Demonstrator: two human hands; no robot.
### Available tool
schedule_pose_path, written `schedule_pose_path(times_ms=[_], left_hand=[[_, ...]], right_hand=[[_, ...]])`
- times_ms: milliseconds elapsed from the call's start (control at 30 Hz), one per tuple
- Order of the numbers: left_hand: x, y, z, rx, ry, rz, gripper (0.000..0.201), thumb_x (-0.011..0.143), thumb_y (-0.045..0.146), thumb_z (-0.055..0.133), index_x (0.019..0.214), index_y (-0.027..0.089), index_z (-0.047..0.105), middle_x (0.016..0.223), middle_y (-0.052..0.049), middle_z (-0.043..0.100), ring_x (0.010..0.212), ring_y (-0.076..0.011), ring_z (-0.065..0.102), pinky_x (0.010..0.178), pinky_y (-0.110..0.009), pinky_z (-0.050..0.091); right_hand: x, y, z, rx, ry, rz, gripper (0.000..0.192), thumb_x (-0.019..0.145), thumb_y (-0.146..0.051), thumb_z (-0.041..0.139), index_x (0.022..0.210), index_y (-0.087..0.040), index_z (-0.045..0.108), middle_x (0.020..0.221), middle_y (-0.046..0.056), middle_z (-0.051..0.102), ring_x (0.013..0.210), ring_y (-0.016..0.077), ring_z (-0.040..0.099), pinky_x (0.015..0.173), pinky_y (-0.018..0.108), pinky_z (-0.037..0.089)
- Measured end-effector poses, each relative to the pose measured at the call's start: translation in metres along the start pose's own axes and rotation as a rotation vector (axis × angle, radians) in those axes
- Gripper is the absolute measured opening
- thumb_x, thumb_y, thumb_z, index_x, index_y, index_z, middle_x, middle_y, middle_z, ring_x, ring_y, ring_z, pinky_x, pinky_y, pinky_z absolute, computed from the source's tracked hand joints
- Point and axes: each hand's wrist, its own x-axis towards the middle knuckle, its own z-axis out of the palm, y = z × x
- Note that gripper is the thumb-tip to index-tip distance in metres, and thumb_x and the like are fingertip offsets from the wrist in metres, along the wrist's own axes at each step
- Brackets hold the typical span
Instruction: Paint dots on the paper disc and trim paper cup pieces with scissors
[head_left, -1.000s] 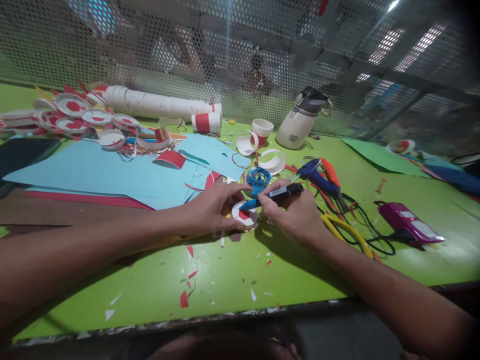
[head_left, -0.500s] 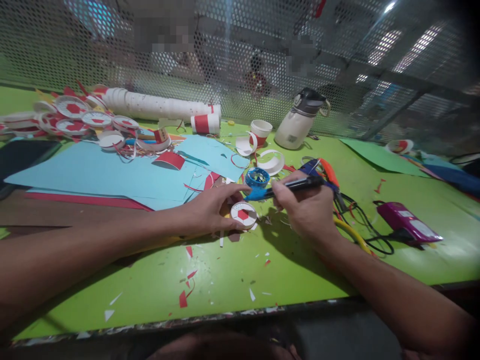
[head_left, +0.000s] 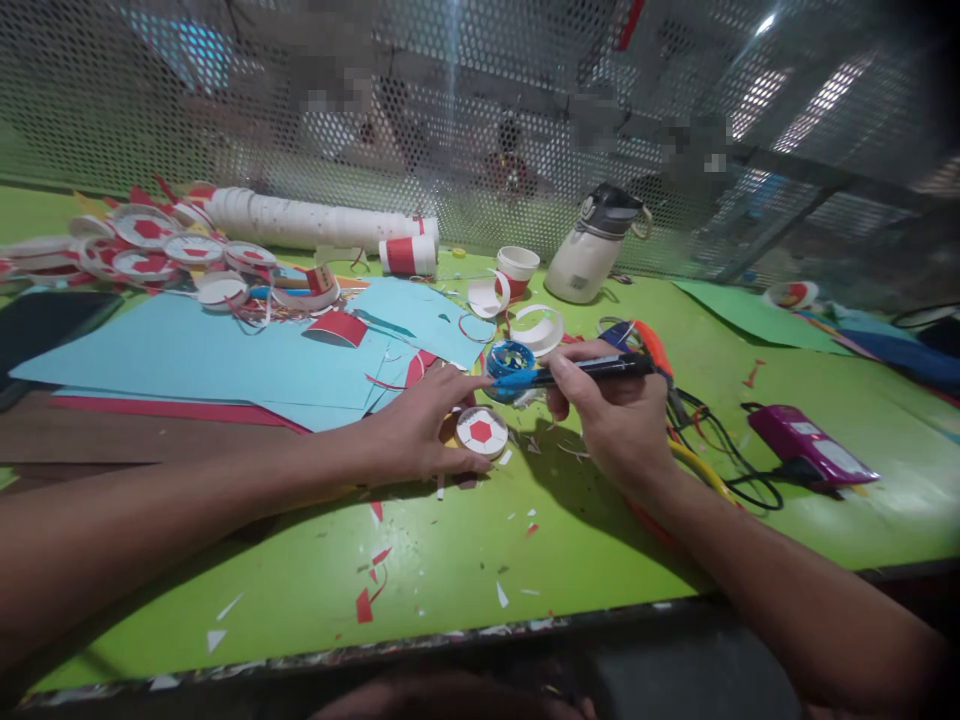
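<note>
On the green table (head_left: 465,560), just in front of me, my left hand (head_left: 420,425) lies flat and spread, fingers loose, thumb and fingertips touching the white disc (head_left: 481,432) with its red hexagon, steadying it without closing round it. My right hand (head_left: 611,405) is curled tight on the pen (head_left: 577,372), black barrel toward my knuckles and blue end pointing left, held nearly level above the disc. The blue end sits at the small blue pot (head_left: 510,357), which stands just behind the disc (whether it touches the pot, I cannot tell). Blue paper (head_left: 225,345) spreads out to my left, with more red-and-white discs (head_left: 146,245) piled beyond it. A white bottle (head_left: 589,250) stands near the mesh, and a pink device (head_left: 806,440) lies well off to my right.
</note>
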Motion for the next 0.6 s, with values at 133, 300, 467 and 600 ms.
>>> schedule_pose_path(times_ms=[133,300,467,600], left_hand=[[-0.001,0.001,-0.002,-0.124,-0.025,-0.005,0.077,0.07,0.045,0.076,0.134,0.016,0.045,0.126,-0.015,0.053,0.115,-0.032,0.051,0.096,-0.05,0.044],[-0.005,0.009,-0.003,-0.565,-0.116,-0.181,0.076,0.078,0.031,0.072,0.142,0.022,0.032,0.131,-0.018,0.054,0.085,-0.022,0.068,0.069,-0.034,0.055],[-0.005,0.011,0.001,-0.723,-0.13,-0.255,0.082,0.077,0.02,0.071,0.144,0.026,0.025,0.122,-0.017,0.058,0.063,-0.0146,0.068,0.048,-0.024,0.049],[-0.004,0.01,0.003,-0.648,-0.108,-0.252,0.084,0.075,0.022,0.074,0.145,0.023,0.028,0.109,-0.012,0.063,0.059,-0.0132,0.066,0.048,-0.023,0.047]], right_hand=[[0.001,0.002,-0.001,-0.049,-0.046,0.083,0.017,0.081,-0.031,0.064,0.073,-0.016,0.063,0.044,-0.006,0.051,0.039,0.0081,0.044,0.041,0.023,0.038],[0.003,0.005,-0.003,-0.037,-0.14,0.167,0.019,0.08,-0.035,0.065,0.073,-0.017,0.06,0.046,-0.006,0.051,0.042,0.0093,0.045,0.043,0.024,0.037],[0.002,0.006,-0.005,-0.008,-0.214,0.18,0.01,0.078,-0.027,0.063,0.078,-0.017,0.062,0.05,-0.005,0.054,0.046,0.0107,0.048,0.047,0.026,0.04],[0.001,0.007,-0.003,-0.012,-0.233,0.173,0.007,0.077,-0.022,0.063,0.08,-0.017,0.062,0.052,-0.006,0.053,0.047,0.0095,0.047,0.048,0.025,0.038]])
